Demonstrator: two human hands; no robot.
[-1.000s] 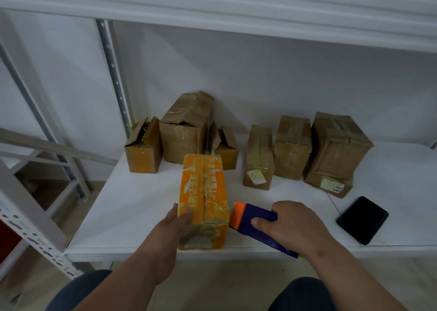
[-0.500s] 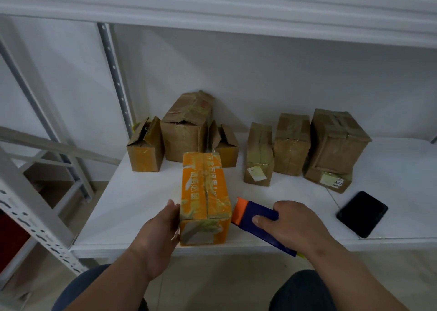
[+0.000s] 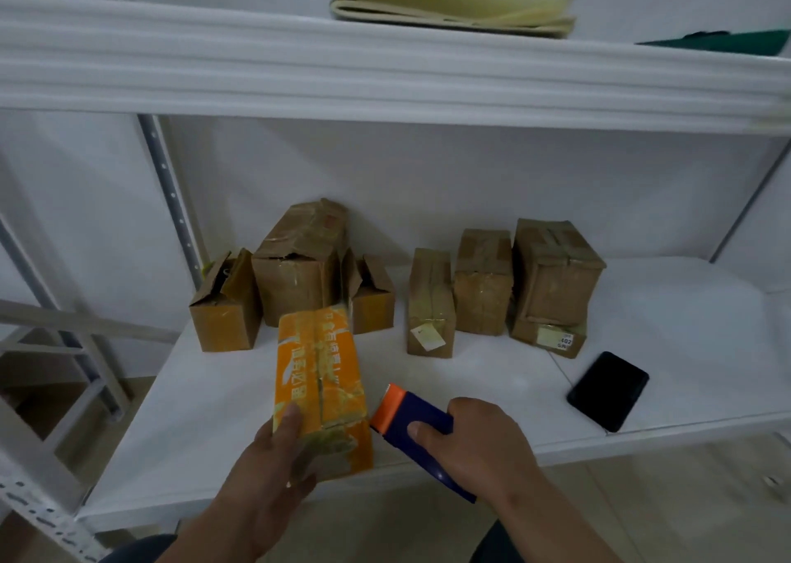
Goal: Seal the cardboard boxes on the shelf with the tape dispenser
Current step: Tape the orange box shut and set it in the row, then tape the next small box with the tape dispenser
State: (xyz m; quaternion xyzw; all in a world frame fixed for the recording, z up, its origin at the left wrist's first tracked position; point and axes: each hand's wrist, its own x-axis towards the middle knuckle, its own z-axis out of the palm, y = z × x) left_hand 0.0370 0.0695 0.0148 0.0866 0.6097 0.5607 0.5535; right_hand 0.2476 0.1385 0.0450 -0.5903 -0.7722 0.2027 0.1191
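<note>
An orange cardboard box (image 3: 319,370) lies lengthwise at the front of the white shelf (image 3: 492,374), its near end tilted over the edge. My left hand (image 3: 274,472) grips that near end, thumb on top. My right hand (image 3: 475,442) holds the blue tape dispenser (image 3: 411,417), whose orange head sits just right of the box. At the back stand several brown cardboard boxes: an open-flapped one (image 3: 224,305), a tall crumpled one (image 3: 299,267), a small open one (image 3: 370,295), and taped ones (image 3: 430,305), (image 3: 483,282), (image 3: 554,271).
A black phone (image 3: 608,390) lies flat on the shelf at the right. The upper shelf (image 3: 385,78) overhangs, carrying a folded pale-yellow sheet (image 3: 453,3). A perforated metal upright (image 3: 171,202) stands at the left.
My left hand has shifted onto the top of the orange box's near end and the box has tilted. The view has tipped upward, showing the upper shelf.
</note>
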